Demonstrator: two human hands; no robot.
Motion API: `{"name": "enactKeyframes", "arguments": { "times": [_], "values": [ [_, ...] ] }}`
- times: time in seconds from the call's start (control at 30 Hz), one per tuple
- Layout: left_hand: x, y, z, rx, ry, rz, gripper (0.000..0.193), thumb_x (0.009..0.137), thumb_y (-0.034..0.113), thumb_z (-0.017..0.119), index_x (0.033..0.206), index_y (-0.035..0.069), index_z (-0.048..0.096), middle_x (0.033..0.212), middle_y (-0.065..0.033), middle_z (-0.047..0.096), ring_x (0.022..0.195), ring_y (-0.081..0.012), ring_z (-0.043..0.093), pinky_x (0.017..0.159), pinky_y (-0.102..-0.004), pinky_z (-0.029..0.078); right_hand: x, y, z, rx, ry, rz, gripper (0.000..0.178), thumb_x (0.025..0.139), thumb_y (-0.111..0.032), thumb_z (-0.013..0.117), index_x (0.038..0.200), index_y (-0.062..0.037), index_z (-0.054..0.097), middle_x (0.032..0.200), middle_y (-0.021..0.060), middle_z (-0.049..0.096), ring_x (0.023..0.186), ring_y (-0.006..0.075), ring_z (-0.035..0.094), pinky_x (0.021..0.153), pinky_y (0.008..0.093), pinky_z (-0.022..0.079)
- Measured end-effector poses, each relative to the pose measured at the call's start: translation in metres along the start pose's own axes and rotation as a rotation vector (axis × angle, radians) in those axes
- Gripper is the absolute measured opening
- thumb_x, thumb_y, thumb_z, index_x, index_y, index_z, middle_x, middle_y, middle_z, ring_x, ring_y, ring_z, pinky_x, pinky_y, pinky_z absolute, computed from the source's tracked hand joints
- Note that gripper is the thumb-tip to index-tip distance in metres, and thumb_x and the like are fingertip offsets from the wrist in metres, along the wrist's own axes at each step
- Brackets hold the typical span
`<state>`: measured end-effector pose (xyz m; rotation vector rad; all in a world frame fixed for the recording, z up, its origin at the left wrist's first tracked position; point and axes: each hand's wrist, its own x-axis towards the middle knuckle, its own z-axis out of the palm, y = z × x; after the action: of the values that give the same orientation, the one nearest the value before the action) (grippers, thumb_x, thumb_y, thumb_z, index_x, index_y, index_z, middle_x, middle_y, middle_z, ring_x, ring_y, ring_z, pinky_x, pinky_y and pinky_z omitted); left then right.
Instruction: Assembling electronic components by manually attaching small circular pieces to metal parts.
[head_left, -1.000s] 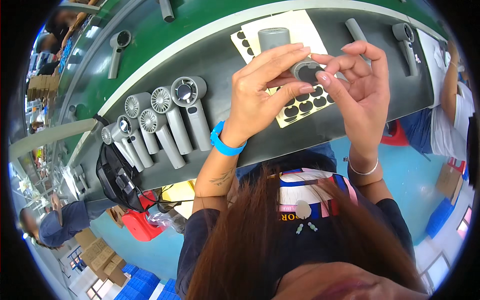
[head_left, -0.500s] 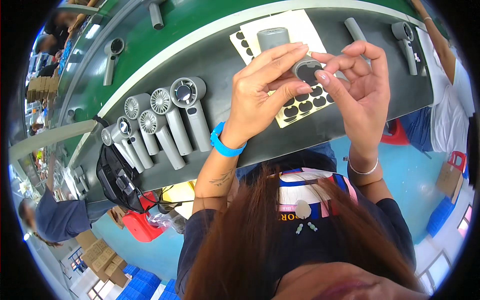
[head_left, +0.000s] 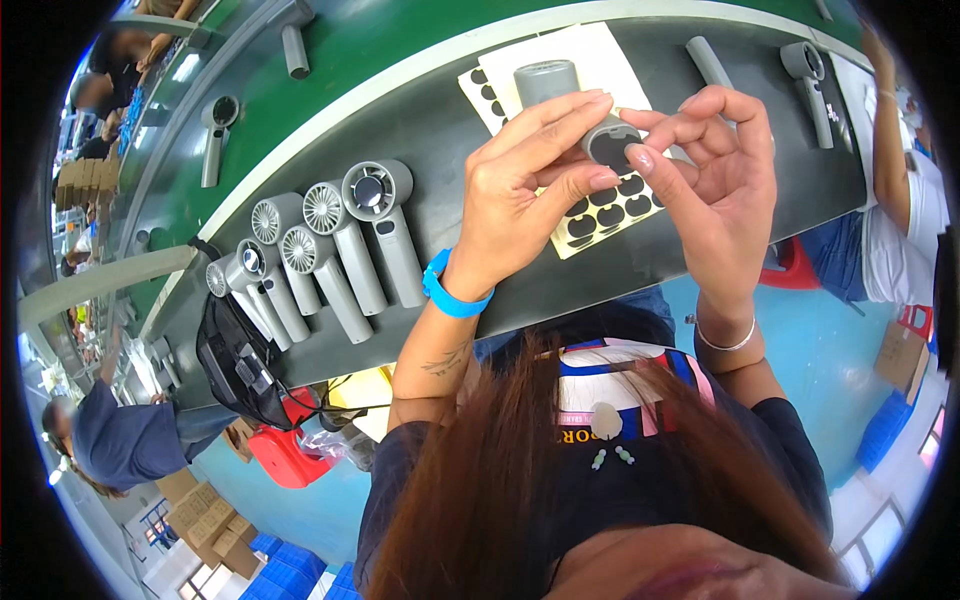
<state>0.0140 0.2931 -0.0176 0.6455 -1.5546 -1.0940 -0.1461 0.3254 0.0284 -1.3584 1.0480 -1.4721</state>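
Note:
My left hand point(head_left: 525, 185) is closed around a grey handheld fan point(head_left: 547, 82), whose round end faces me between my two hands. A black round sticker point(head_left: 612, 148) with a notched edge covers most of that end. My right hand point(head_left: 715, 190) has its thumb on the sticker's right edge and its index finger at the rim, the other fingers curled loosely. Part of the fan is hidden behind my left hand. Under my hands on the dark bench lies a pale sticker sheet point(head_left: 580, 240) with rows of the same black stickers.
Several grey handheld fans point(head_left: 375, 190) lie in a group to the left, beside a black bag point(head_left: 235, 365). Two more grey pieces, one a fan point(head_left: 803, 62), lie at right. A green conveyor point(head_left: 350, 50) carrying fans runs beyond the bench. Another person's arm point(head_left: 888, 140) is at far right.
My right thumb has shifted slightly left over the black sticker, while my left hand keeps its grip. Fans on the green conveyor have moved to the left.

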Motion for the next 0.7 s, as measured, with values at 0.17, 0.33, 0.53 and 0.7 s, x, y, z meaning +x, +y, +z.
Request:
{"name": "enactKeyframes", "arguments": {
  "times": [0.17, 0.33, 0.53, 0.7],
  "values": [
    [0.0002, 0.0001, 0.0005, -0.002, -0.004, 0.008, 0.041, 0.08, -0.001, 0.068, 0.121, 0.001, 0.061, 0.119, -0.0139, 0.059, 0.083, -0.0147, 0.065, 0.072, -0.0262, 0.058, -0.0008, -0.0024, 0.0008, -0.041, 0.026, 0.022, 0.04, 0.082, 0.013, 0.061, 0.113, -0.0005, 0.041, 0.088, 0.0094, 0.06, 0.105, 0.0221, 0.061, 0.081, 0.0253, 0.052],
    [0.0, 0.0035, 0.0015, -0.008, -0.017, -0.01, 0.039, 0.08, -0.002, 0.068, 0.119, 0.0, 0.062, 0.119, -0.0144, 0.059, 0.083, -0.0145, 0.064, 0.073, -0.0262, 0.058, -0.0022, -0.0031, 0.0009, -0.077, 0.033, 0.017, 0.04, 0.082, 0.013, 0.061, 0.113, -0.0005, 0.04, 0.087, 0.0087, 0.059, 0.104, 0.0211, 0.061, 0.08, 0.0245, 0.053],
    [-0.0001, 0.0071, 0.0054, -0.011, 0.002, -0.023, 0.037, 0.08, -0.004, 0.068, 0.117, -0.002, 0.063, 0.117, -0.0143, 0.059, 0.083, -0.0139, 0.064, 0.073, -0.027, 0.059, -0.0045, -0.0085, 0.0023, -0.193, 0.03, 0.013, 0.04, 0.082, 0.011, 0.06, 0.114, -0.0009, 0.04, 0.087, 0.0076, 0.059, 0.103, 0.0202, 0.062, 0.078, 0.0243, 0.053],
    [0.0013, 0.0069, 0.0042, 0.01, -0.004, -0.041, 0.037, 0.078, -0.006, 0.068, 0.114, -0.002, 0.064, 0.117, -0.0139, 0.059, 0.082, -0.013, 0.063, 0.072, -0.026, 0.06, -0.0044, -0.0082, 0.0023, -0.224, 0.032, 0.029, 0.04, 0.084, 0.009, 0.06, 0.117, -0.0017, 0.039, 0.087, 0.0068, 0.059, 0.103, 0.0196, 0.062, 0.077, 0.0234, 0.053]
  ]
}}
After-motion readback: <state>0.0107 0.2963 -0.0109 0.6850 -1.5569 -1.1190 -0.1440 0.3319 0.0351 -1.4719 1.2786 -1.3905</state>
